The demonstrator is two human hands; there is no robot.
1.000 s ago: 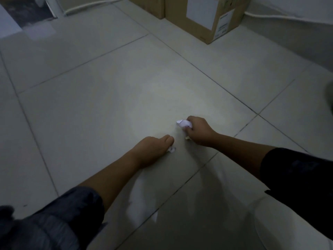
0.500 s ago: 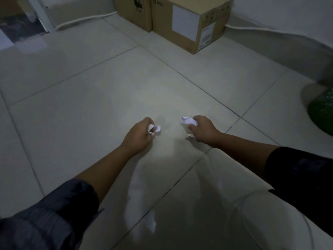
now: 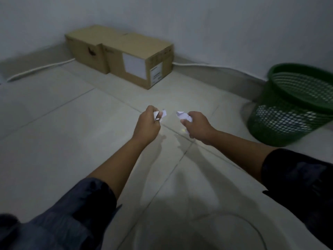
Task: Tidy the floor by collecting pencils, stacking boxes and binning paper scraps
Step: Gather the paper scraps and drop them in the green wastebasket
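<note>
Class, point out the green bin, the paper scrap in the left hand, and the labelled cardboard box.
green bin [image 3: 288, 121], head view, mesh side wall.
left-hand paper scrap [image 3: 163, 113], head view, crumpled part above the fingers.
labelled cardboard box [image 3: 134, 66], head view, white label.

Box labels [image 3: 156, 73] too blurred, unreadable

Dark blue-grey sleeves [image 3: 68, 219] pushed up to the elbows leave 2 forearms bare.
</note>
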